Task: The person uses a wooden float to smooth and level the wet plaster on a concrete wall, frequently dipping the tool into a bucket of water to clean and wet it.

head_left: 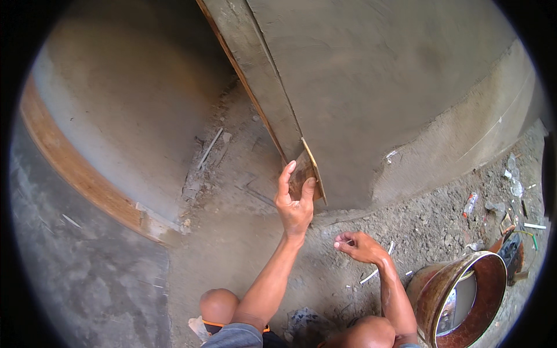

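A wide, grey plastered wall point(406, 81) fills the far right of the scene, its lower right part paler and rougher, and loose grey soil point(420, 223) lies along its foot. A narrow plastered strip point(264, 75) runs down the wall's left edge, bordered by a thin brown wooden edge point(243, 84). At the far left, a brown wooden sill point(81, 168) stands between a pale surface and a dark grey floor point(87, 272).

Near the middle, the lower end of the strip meets a small wooden float point(303, 173) made of two flat pieces set at an angle. The left hand point(296, 211) is clamped on this float, thumb on its right side and a raised finger at its left. The right hand point(361, 247) hangs in front of the soil, well apart from the float, fingers bent and thumb close to them; I cannot tell whether they pinch anything.

At the near right stands a rusty, tilted bucket point(422, 296) with greyish contents. Beyond it lie a clear plastic bottle point(470, 205) and white sticks point(534, 226). The person's bent knees point(219, 305) show at the near edge.
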